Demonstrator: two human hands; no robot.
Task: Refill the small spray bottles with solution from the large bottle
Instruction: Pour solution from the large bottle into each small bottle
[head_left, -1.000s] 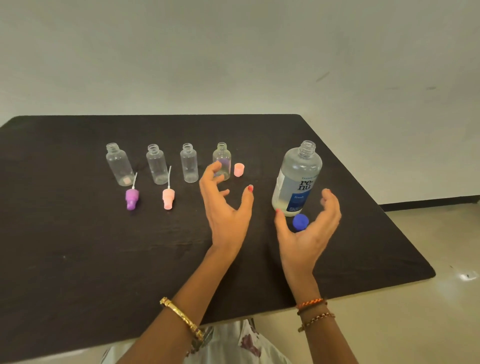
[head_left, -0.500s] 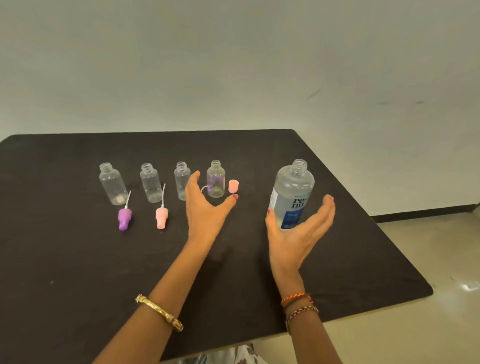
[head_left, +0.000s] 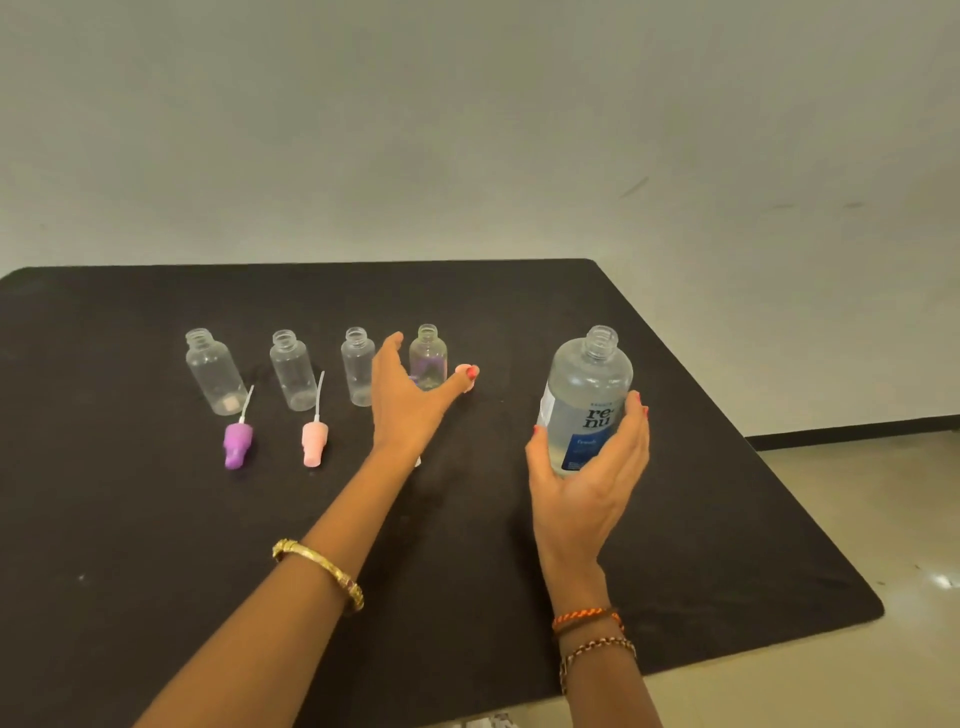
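On the left of the black table (head_left: 130, 519) stand four small bottles in a row, all with their tops off. First is bottle one (head_left: 215, 371), with a purple sprayer (head_left: 238, 440) lying in front of it. Next is bottle two (head_left: 292, 370), with a pink sprayer (head_left: 314, 440) in front. Then comes bottle three (head_left: 357, 366).

My left hand (head_left: 402, 402) is reaching in with fingers spread wide, holding nothing. It sits in front of bottle four (head_left: 428, 356), which shows a purple tint inside. I think it is about to take that one. A small pink cap (head_left: 464, 375) is right by my thumb tip.

Further right, my right hand (head_left: 589, 470) is curled around the big bottle (head_left: 584, 400), which is open and has clear water-like stuff in it. I cannot tell if the bottle is off the table.

To do this well, I would hold the little bottle tight and straight. Its mouth is tiny, so I would bring the big bottle's mouth very close and tip it slowly. A fast pour could spill on the table.
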